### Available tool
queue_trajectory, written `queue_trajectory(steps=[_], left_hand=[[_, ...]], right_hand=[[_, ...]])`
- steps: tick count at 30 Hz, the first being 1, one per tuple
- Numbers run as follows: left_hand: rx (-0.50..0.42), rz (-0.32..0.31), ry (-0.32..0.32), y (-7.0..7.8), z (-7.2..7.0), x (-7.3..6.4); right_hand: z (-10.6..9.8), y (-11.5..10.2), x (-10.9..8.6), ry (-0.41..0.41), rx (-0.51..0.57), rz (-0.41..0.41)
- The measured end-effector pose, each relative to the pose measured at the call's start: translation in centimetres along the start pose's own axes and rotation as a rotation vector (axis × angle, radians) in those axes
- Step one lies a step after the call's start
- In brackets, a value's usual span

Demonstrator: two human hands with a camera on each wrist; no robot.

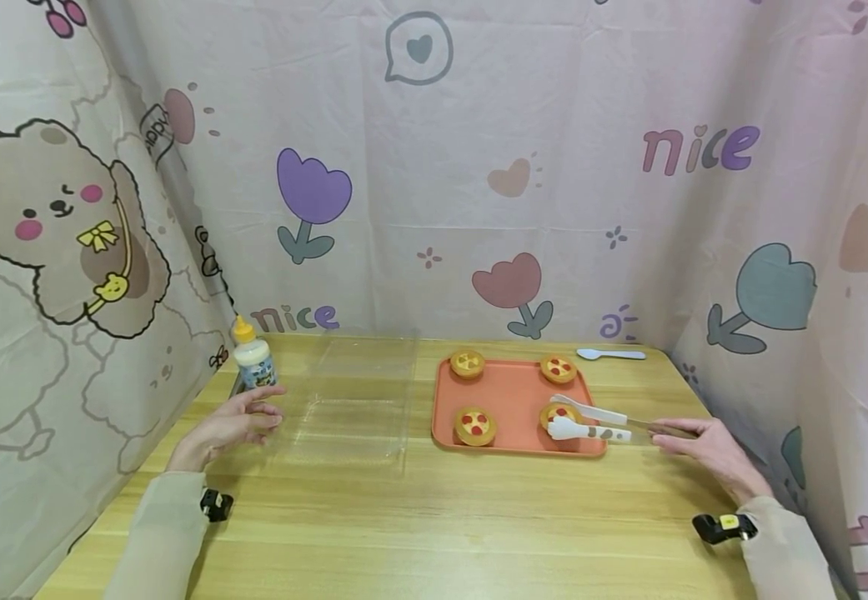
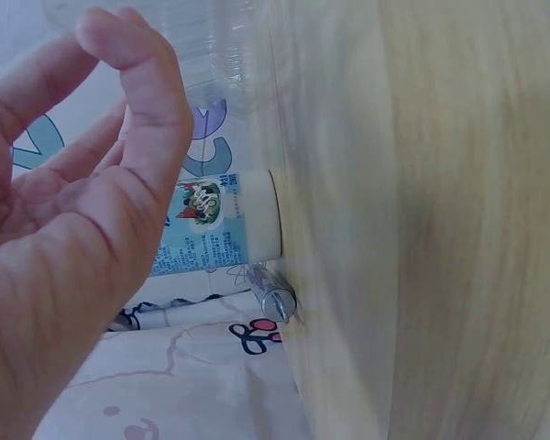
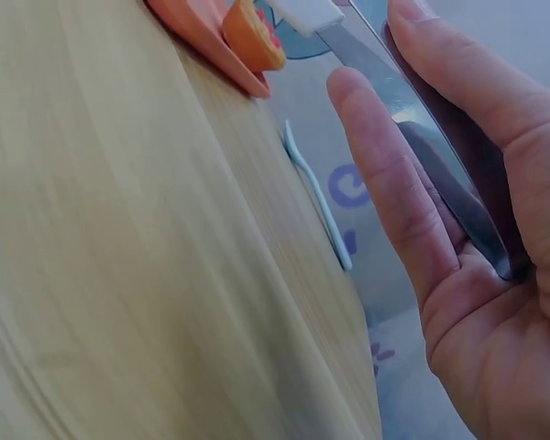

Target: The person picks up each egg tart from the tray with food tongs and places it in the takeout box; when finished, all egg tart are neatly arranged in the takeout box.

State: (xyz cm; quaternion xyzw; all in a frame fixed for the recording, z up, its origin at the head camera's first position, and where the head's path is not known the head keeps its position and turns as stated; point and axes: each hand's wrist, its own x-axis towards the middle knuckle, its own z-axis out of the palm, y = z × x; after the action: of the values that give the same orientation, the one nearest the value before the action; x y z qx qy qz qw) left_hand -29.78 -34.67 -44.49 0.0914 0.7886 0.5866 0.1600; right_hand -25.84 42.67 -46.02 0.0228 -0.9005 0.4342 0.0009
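Observation:
My right hand [image 1: 711,454] holds tongs [image 1: 603,433] by their metal bend, thumb on one side and fingers on the other. In the head view the white tips of the tongs, spread apart, overlap the front right mini pizza tart [image 1: 559,410] on the orange tray [image 1: 512,404]. Close up, the right wrist view shows the tongs' shiny handle [image 3: 449,174] lying across the palm. My left hand [image 1: 231,425] holds nothing, its fingers loosely bent, between the yellow-capped bottle [image 1: 255,364] and the clear plastic box [image 1: 351,429].
Three more tarts, the front left one [image 1: 474,426] among them, sit near the tray's corners. A pale blue spoon [image 1: 610,355] lies behind the tray at the right. Beside the bottle's base is a small metallic object [image 2: 275,301]. Printed cloth [image 1: 434,167] hangs round the table.

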Motion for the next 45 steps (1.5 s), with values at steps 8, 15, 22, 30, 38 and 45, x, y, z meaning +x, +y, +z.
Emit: queue_trajectory(steps=[8,15,22,30,38,45], left_hand=[[-0.032,-0.014,-0.025,0.0,0.0,0.1],[-0.061,-0.011,-0.060,-0.1,0.1,0.4],[-0.068,0.006,-0.069,-0.2,0.1,0.4],[-0.092,0.012,-0.074,-0.5,0.0,0.0],[-0.111,0.004,-0.062,-0.6,0.1,-0.2],[-0.130,-0.001,-0.061,-0.5,0.0,-0.3]], right_hand=[[1.2,-0.8,0.4,0.011,0.073,-0.021],[2.3,-1.3,0.9,0.015,0.167,-0.063],[3.1,-2.4,1.5,0.014,0.222,-0.083],[4.3,-3.8,2.8,0.010,0.193,-0.068],[5.6,-5.2,3.7,0.015,0.214,-0.076],[7.3,-6.6,4.5,-0.019,0.320,-0.113]])
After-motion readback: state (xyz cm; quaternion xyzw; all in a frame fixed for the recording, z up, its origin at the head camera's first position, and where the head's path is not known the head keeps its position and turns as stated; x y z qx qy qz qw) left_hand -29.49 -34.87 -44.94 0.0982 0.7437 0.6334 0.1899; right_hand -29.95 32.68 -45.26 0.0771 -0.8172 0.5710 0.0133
